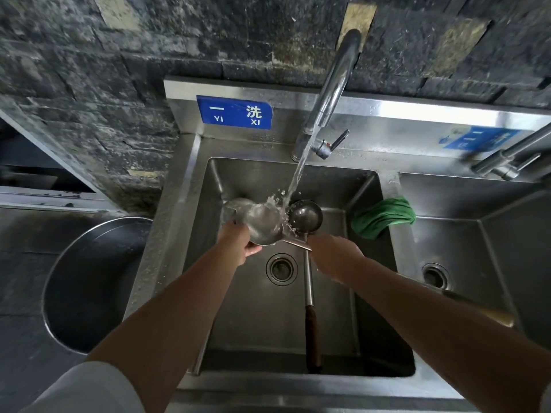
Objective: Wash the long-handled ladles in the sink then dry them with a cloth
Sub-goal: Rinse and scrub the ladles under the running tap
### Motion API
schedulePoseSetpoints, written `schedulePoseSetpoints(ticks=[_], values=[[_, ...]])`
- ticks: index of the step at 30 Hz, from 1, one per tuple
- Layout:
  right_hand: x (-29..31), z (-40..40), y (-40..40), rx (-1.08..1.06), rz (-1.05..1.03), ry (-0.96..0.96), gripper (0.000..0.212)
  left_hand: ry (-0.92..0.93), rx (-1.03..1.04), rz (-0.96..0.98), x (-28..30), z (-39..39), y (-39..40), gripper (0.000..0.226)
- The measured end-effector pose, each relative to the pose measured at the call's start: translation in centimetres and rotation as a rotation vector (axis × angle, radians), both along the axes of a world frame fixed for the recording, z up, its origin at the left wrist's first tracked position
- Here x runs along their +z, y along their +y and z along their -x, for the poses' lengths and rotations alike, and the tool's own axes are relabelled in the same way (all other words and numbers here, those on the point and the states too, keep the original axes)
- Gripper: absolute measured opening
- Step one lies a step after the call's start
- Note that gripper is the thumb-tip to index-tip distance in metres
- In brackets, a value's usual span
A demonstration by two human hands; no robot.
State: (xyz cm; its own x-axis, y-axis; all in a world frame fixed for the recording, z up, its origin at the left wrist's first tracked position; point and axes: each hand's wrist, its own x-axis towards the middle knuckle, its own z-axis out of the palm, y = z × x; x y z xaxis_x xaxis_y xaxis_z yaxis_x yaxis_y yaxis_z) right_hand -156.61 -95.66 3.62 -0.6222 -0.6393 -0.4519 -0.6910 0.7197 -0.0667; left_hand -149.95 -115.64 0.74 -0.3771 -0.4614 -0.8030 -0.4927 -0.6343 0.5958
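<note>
Water from the tap (pixel 334 93) pours onto the bowl of a steel ladle (pixel 264 223) held over the left sink basin (pixel 256 308). My left hand (pixel 238 242) grips the bowl's near rim. My right hand (pixel 334 256) grips its handle close to the bowl; the handle's wooden end (pixel 504 318) shows beyond my right forearm. A second ladle (pixel 307 216) lies in the basin, its dark wooden handle pointing toward me. Part of a third ladle bowl (pixel 234 205) shows behind my left hand. A green cloth (pixel 384 217) hangs over the divider between the basins.
A second basin (pixel 477 248) with its own drain lies to the right, and another tap (pixel 507 162) reaches in from the right edge. A large round metal bowl (pixel 89 284) sits on the dark counter at left. A dark stone wall backs the sink.
</note>
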Motion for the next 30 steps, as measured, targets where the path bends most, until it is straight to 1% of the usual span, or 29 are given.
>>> schedulePoseSetpoints(ticks=[3,6,8,10,11,13,16,18,19,21,22,23,27,28,30], values=[[0.5,-0.5,0.1,-0.055,0.044,-0.035,0.013,0.132,-0.069,0.009,0.0,-0.3,0.4,0.032],[0.6,-0.7,-1.9,-0.09,0.098,-0.161,0.028,0.192,-0.112,0.05,-0.2,-0.9,2.5,0.023],[0.5,-0.8,-3.3,-0.224,0.217,-0.341,0.038,0.191,-0.107,-0.036,-0.5,-1.3,4.0,0.023],[0.4,-1.0,-4.1,-0.438,0.352,-0.613,0.044,0.23,-0.137,-0.156,-0.3,-1.7,4.9,0.027],[0.4,-1.2,-4.2,-0.501,0.412,-0.723,0.045,0.263,-0.153,-0.193,0.0,-1.9,5.1,0.029],[0.7,-1.5,-4.1,-0.573,0.511,-0.872,0.046,0.306,-0.188,-0.189,0.3,-2.0,5.1,0.031],[1.1,-1.7,-3.6,-0.733,0.657,-1.07,0.044,0.343,-0.249,-0.084,0.9,-1.9,4.7,0.026],[1.5,-2.2,-2.9,-0.848,0.702,-1.157,0.037,0.327,-0.255,-0.021,1.2,-1.2,4.4,0.027],[1.8,-2.8,-2.1,-0.901,0.69,-1.197,0.032,0.309,-0.214,-0.008,1.3,-0.7,4.3,0.026],[2.2,-4.8,-0.3,-0.977,0.656,-1.284,0.022,0.27,-0.066,-0.018,1.1,0.3,3.8,0.021],[2.2,-5.9,0.2,-1.001,0.662,-1.301,0.021,0.256,-0.019,-0.028,1.0,0.6,3.4,0.02],[2.0,-6.7,0.3,-1.033,0.678,-1.278,0.021,0.245,-0.013,-0.039,0.8,0.6,3.2,0.019],[0.2,-7.4,-3.9,-1.214,0.686,-1.062,0.025,0.18,-0.12,-0.158,0.3,-2.0,3.7,0.016],[-0.3,-7.4,-5.3,-1.257,0.701,-1.042,0.027,0.162,-0.143,-0.165,0.2,-2.9,3.9,0.017],[-1.5,-7.1,-7.7,-1.358,0.786,-1.068,0.028,0.155,-0.146,-0.144,0.4,-4.4,3.6,0.014]])
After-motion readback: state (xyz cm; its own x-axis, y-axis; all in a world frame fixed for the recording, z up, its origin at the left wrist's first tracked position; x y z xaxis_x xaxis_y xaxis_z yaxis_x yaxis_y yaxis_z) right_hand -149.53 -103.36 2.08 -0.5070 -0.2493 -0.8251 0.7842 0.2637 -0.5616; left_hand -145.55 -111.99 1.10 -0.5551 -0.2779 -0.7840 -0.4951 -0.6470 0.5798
